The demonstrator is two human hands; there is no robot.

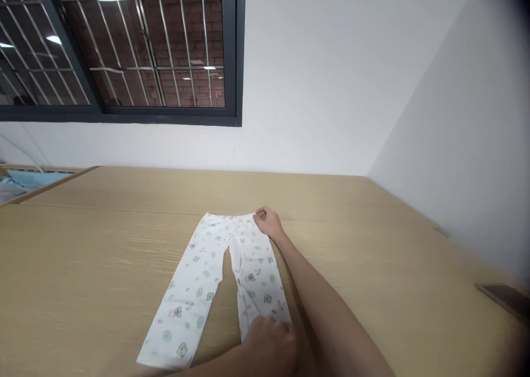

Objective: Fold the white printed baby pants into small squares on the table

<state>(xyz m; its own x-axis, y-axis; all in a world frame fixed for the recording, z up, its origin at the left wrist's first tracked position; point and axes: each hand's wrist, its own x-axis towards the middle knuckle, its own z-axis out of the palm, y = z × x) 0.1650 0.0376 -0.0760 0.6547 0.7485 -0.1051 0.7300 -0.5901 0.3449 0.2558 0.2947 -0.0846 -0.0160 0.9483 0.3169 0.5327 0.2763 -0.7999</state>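
Note:
White pants printed with small green and pink figures lie flat, the waistband away from me and the legs spread toward me. At the waistband's right corner, my right hand is closed in a pinch on the fabric. My left hand reaches across from below and is closed on the lower part of the right leg, covering its hem. The left leg lies straight, untouched. Fabric along the inner edge of the right leg is creased and bunched near the crotch.
The pants rest on a wide wood-coloured table with a seam across it. Behind stand a white wall and a barred window. Blue cloth shows past the left edge. A dark recess sits at the right.

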